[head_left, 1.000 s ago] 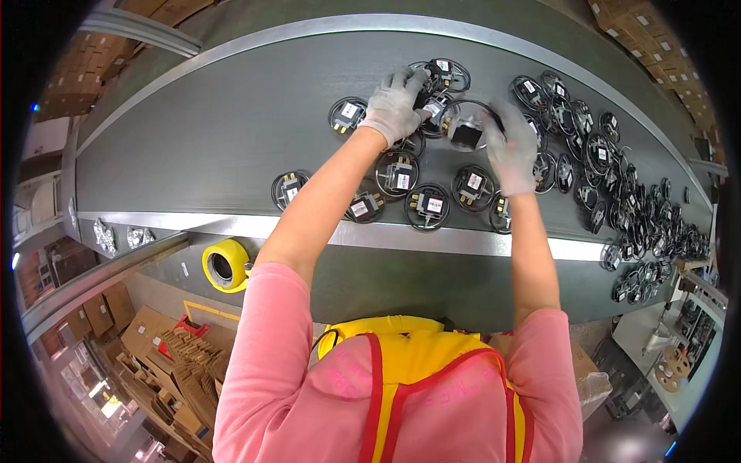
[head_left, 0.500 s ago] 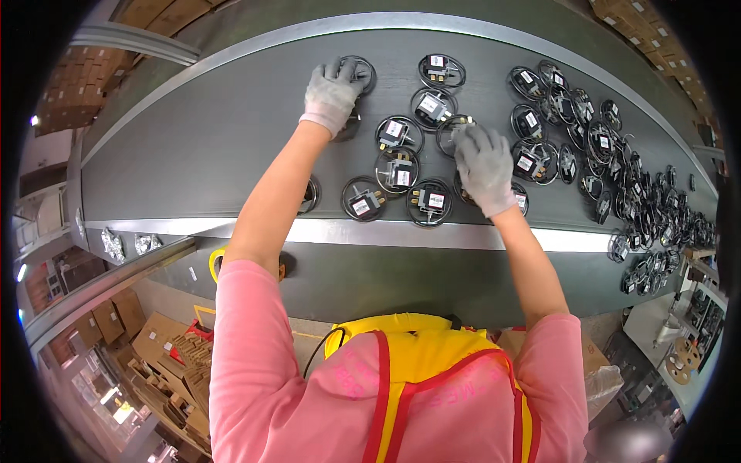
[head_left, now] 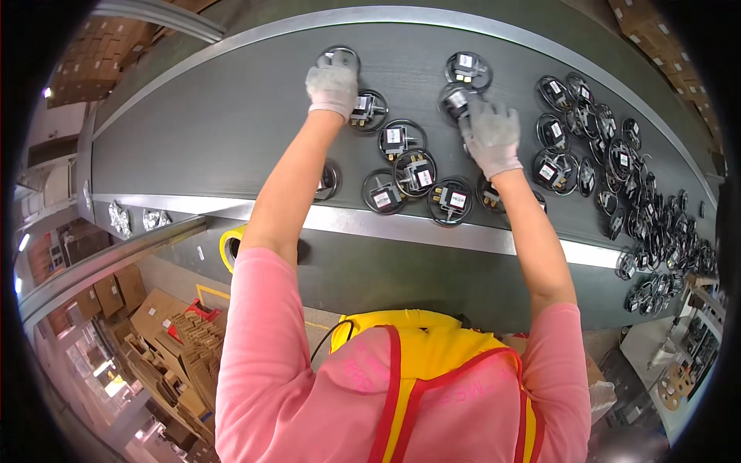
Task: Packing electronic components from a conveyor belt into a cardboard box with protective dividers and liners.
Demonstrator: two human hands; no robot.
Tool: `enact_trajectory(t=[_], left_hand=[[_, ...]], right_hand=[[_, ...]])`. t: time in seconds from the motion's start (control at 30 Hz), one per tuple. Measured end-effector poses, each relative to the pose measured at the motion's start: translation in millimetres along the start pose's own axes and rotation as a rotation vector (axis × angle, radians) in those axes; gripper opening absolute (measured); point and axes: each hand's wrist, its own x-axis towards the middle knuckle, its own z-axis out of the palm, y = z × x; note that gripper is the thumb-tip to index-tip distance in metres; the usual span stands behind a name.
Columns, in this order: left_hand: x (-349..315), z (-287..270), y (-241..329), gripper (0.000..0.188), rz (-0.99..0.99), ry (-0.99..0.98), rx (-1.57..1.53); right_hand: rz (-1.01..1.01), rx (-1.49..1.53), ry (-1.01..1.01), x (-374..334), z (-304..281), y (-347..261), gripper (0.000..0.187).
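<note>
My two gloved hands reached over a grey conveyor belt (head_left: 193, 131) edged with metal rails. Near the belt's far edge, my left hand (head_left: 333, 86) was partly curled over a coiled unit (head_left: 341, 55), its black loop showing beyond my fingers; whether I gripped it, I could not tell. My right hand (head_left: 492, 135), blurred, had its fingers bent and slightly apart beside a black unit with a white label (head_left: 457, 102); its hold was unclear too. Another unit (head_left: 466, 68) lay just beyond, toward the far edge. Between my arms, a cluster of units (head_left: 414, 176) lay near the near edge, some overlapping. A dense heap of units (head_left: 644, 220) crowded the belt's right end.
</note>
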Motion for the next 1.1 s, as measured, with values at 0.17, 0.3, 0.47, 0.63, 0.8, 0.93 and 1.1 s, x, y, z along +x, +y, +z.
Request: enact_trajectory(t=[0.17,0.3,0.47,0.63,0.8,0.93,1.1], left_hand=[[-16,5,-27,0.041,0.061,-0.104,-0.269],[-30,-8,-35,0.042,-0.179,-0.264,-0.293],[-68,4,-75,0.039,-0.253,-0.116,-0.405],[-125,-19,-85,0.025,-0.920,-0.102,-1.712],[-204,30,-74,0.023,-0.889,0.347,-1.262],[-213,-1,-27,0.023,-1.008,0.151,-1.342],[-218,-35,-10,0.021,-1.184,-0.041,-2.025]], right_hand=[[-0.130,0.343,0.003,-13,-7,-2,0.031],[-0.181,0.174,-0.037,-17,-10,-6,0.033],[-0.149,-0.036,-0.017,-15,-3,-2,0.031],[0.253,0.281,-0.123,-9,11,1,0.030],[0.003,0.736,-0.128,-17,-4,-29,0.026],[-0.510,0.590,-0.142,-17,9,-31,0.035],[-0.514,0.130,-0.066,-12,1,-30,0.045]])
